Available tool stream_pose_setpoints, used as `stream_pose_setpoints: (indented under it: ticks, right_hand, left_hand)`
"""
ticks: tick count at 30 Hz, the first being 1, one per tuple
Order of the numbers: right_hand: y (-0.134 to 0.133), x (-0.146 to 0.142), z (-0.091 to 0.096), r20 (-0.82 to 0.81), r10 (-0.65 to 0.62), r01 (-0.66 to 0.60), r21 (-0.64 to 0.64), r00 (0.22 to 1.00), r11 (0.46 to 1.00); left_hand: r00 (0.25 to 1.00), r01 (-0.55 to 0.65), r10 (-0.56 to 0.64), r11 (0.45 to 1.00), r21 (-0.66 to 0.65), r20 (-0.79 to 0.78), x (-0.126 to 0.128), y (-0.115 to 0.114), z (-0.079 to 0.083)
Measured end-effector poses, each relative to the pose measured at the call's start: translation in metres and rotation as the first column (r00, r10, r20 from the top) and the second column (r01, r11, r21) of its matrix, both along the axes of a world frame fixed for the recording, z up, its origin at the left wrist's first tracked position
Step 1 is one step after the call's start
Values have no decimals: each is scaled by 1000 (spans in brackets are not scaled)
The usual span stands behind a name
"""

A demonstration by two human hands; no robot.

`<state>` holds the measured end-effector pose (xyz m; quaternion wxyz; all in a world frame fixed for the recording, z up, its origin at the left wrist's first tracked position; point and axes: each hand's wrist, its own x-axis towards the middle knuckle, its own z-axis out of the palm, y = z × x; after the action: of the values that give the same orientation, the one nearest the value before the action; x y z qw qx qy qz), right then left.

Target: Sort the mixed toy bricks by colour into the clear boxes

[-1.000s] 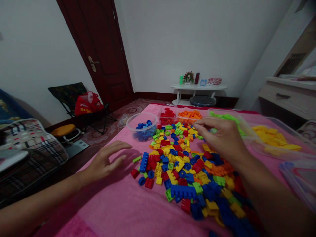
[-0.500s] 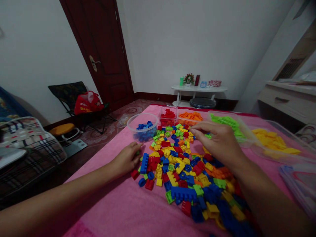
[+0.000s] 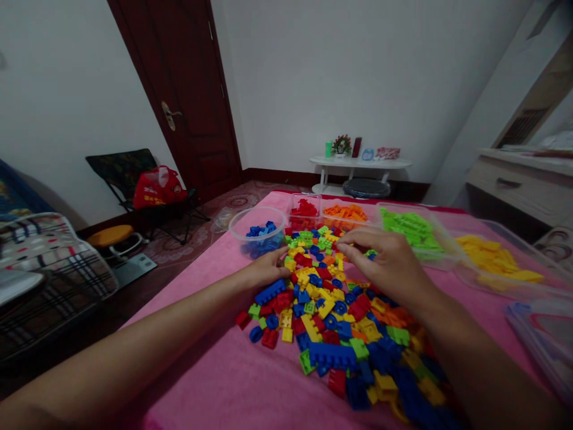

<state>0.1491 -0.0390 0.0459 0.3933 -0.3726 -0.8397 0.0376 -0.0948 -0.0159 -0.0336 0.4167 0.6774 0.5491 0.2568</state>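
Observation:
A loose heap of toy building bricks [image 3: 329,298] in blue, red, yellow, green and orange spreads over the pink cloth [image 3: 201,364]. My left hand [image 3: 266,269] rests at the heap's left edge, thumb and fingers a little apart over small bricks. Just below it lies a long blue brick [image 3: 270,292]. My right hand [image 3: 387,254] is above the heap's far right side, its thumb and forefinger close together in a pinch. What sits between those fingertips is too small to make out. Another long blue brick [image 3: 332,356] lies in the near part of the heap.
Behind the heap stand a round tub [image 3: 233,227] of blue bricks and clear boxes of red bricks [image 3: 305,210], orange bricks [image 3: 344,213], green bricks [image 3: 412,232] and yellow bricks [image 3: 496,261]. Plastic lids [image 3: 537,334] lie at the right.
My left hand has moved right and away from me, onto the heap's edge. The long blue brick beside it has turned. My right hand has shifted slightly left.

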Motion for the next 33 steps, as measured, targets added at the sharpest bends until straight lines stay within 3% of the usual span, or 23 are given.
stream_pose_setpoints:
  ticks: [4, 8, 10, 12, 15, 17, 20, 24, 33]
  right_hand:
    - [0, -1, 0, -1, 16, -16, -13, 1000, 1000]
    - [1, 1, 0, 4, 12, -12, -25, 1000, 1000]
    - [2, 2, -1, 6, 11, -11, -26, 1000, 1000]
    - [2, 2, -1, 6, 8, -8, -25, 1000, 1000]
    - [3, 2, -2, 3, 11, -11, -26, 1000, 1000]
    - [3, 3, -2, 2, 16, -16, -23, 1000, 1000]
    - [3, 3, -1, 2, 24, -24, -11, 1000, 1000]
    - [2, 4, 0, 7, 29, -29, -6, 1000, 1000]
    - [0, 2, -1, 33, 33, -32, -2, 999, 999]
  left_hand:
    - [956, 192, -157, 974, 121, -248, 14, 3, 15]
    - [811, 410, -228, 879, 245, -539, 25, 4, 44]
    - [748, 432, -129, 839, 330, -651, 32, 7, 60]
    - [684, 410, 43, 803, 432, -729, 39, 15, 72]
    - [533, 427, 245, 749, 507, -810, 46, 34, 79]
    - [424, 465, 288, 744, 479, -859, 49, 49, 76]
    - [324, 489, 232, 788, 373, -917, 54, 65, 67]
    - [300, 506, 158, 810, 297, -941, 61, 72, 50]
    - [471, 445, 132, 818, 364, -872, 70, 69, 32]
